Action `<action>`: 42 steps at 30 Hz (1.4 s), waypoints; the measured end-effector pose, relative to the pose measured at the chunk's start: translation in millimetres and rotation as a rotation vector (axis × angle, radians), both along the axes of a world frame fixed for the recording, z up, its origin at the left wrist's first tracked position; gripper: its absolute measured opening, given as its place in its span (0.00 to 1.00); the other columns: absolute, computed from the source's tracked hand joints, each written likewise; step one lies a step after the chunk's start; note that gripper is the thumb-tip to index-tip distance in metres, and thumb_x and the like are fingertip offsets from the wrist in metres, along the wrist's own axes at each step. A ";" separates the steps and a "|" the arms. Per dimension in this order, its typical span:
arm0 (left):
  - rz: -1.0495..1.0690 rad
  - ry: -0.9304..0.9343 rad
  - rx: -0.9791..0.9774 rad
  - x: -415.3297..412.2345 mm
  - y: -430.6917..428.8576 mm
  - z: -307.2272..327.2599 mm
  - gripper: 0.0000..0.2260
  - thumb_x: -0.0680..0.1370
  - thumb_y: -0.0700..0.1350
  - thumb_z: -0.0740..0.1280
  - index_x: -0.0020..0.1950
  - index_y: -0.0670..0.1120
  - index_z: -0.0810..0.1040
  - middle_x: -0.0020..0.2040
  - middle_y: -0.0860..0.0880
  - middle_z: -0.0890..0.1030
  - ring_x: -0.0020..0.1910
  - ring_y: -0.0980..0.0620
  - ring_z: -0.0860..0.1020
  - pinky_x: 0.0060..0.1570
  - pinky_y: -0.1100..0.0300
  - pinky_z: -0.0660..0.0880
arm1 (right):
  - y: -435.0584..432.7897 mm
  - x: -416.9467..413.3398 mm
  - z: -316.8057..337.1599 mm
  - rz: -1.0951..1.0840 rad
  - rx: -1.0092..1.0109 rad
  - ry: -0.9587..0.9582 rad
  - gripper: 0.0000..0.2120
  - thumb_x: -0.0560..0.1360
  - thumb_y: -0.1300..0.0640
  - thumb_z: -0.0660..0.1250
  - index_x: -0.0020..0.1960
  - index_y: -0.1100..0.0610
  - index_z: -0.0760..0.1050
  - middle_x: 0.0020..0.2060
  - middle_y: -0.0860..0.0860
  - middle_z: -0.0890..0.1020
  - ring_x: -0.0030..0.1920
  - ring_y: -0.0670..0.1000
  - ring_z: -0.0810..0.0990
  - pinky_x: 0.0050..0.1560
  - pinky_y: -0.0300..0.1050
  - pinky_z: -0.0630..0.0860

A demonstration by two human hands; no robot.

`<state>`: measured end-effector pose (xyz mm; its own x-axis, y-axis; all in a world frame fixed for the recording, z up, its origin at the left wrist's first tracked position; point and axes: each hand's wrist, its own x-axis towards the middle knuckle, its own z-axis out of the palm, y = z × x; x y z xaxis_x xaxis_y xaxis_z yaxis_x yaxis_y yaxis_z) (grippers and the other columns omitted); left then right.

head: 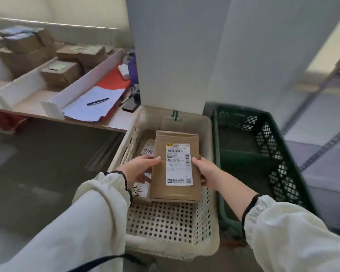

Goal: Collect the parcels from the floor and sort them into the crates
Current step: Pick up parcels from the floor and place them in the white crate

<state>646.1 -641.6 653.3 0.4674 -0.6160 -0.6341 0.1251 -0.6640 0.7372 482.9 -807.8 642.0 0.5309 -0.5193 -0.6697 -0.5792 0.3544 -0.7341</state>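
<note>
A flat brown cardboard parcel (176, 193) with a white shipping label is held over the beige perforated crate (171, 242). My left hand (140, 168) grips its left edge, thumb on top. On the opposite edge my right hand (204, 170) holds it the same way. Under the parcel, in the crate's far left part, lie other labelled parcels (148, 151), partly hidden. To the right stands a dark green crate (263, 132); its inside is dark and I see no parcel in it.
A low table at the left carries white dividers (24, 83) with brown boxes (61, 73), papers with a blue pen (97, 101) and a red folder. A white pillar (175, 55) rises behind the crates. Grey floor lies at the left. Metal shelving (322, 114) stands at the right.
</note>
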 end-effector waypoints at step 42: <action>-0.213 0.273 0.473 2.3 15.1 -211.4 0.24 0.78 0.55 0.63 0.72 0.50 0.63 0.60 0.48 0.76 0.48 0.47 0.81 0.54 0.51 0.75 | 51.9 4.7 -205.8 0.076 0.319 0.570 0.30 0.81 0.52 0.53 0.77 0.48 0.41 0.67 0.56 0.70 0.62 0.59 0.74 0.63 0.60 0.72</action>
